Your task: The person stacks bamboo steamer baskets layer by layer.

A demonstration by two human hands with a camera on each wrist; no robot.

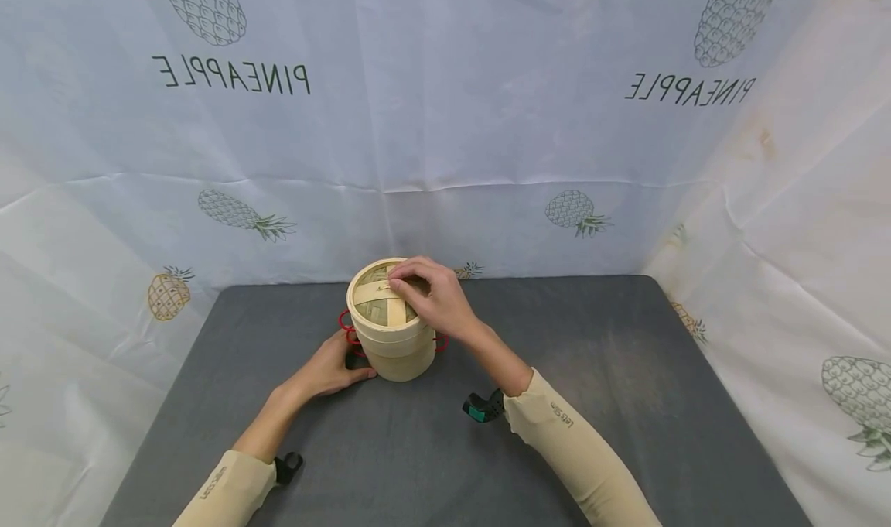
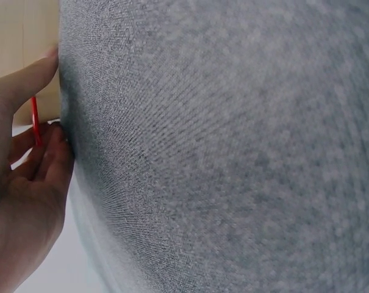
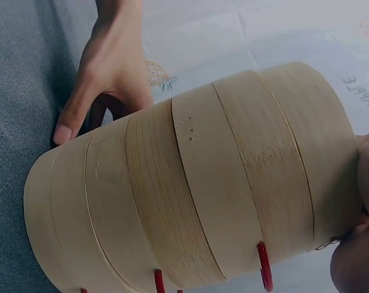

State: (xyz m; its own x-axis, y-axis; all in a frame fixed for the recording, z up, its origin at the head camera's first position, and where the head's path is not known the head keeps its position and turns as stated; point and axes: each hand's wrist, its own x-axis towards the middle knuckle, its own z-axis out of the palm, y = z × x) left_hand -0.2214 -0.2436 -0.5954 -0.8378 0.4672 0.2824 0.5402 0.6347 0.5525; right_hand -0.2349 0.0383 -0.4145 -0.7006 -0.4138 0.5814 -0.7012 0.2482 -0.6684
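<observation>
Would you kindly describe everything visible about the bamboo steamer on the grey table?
The bamboo steamer is a pale, round stack of tiers with a woven lid crossed by flat strips. Red wire handles stick out at its sides. It stands upright near the back middle of the grey table. The right hand rests on the lid, fingertips at the strip; the left hand touches the base on its left side.

One round, stacked bamboo steamer (image 1: pixel 392 333) stands on one dark grey cloth-covered table (image 1: pixel 612 372). Its woven lid (image 1: pixel 381 304) is one. Three red wire handles (image 3: pixel 262 266) show along its wall in the right wrist view. Two hands: left hand (image 1: pixel 332 368) at seven o'clock of the steamer, right hand (image 1: pixel 435 295) at one o'clock.
</observation>
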